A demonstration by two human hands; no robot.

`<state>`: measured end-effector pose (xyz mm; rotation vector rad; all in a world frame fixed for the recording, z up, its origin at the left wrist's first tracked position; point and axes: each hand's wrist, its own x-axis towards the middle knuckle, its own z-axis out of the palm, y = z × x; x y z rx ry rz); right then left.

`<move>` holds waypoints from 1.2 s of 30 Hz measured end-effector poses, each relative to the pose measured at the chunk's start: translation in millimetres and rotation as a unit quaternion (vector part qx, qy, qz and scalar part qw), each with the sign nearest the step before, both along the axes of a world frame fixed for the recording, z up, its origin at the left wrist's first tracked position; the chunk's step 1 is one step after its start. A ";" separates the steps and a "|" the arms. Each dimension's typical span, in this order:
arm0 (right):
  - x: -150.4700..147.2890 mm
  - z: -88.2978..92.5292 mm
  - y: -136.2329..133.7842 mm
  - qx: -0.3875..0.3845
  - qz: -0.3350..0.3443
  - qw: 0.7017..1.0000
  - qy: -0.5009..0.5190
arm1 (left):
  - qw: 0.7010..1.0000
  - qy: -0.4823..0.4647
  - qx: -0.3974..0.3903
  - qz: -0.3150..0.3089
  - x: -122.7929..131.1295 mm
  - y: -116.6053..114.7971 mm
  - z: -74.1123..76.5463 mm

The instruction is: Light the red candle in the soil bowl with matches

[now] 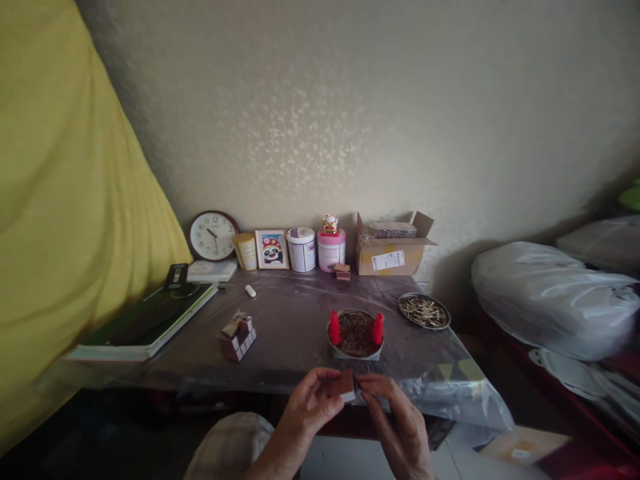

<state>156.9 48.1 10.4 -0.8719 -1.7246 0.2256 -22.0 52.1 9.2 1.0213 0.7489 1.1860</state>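
Observation:
My left hand (317, 400) is closed around a small matchbox (345, 385) with a brown striking side, held in front of the table's near edge. Close by its right end is my right hand (395, 410), thumb and forefinger pinched together; whatever is between them is too small to make out. Just beyond both hands, a round dish of dark, ash-like material (356, 337) stands on the table. Two red candles rise from it, a left candle (335, 328) and a right candle (379, 329). To the right lies a plate of loose matchsticks (424, 311).
A plastic-covered table (295, 313) carries a pack of small boxes (237, 337) and a large green book (145, 327). Along the wall stand a clock (214, 237), several canisters, a framed panda picture (273, 249) and an open cardboard box (393, 250). White bags (550, 293) sit at right.

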 end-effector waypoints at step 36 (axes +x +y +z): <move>-5.4 11.0 -22.9 0.023 -0.031 0.999 0.005 | 1.000 0.011 0.006 0.010 -1.0 -18.5 23.5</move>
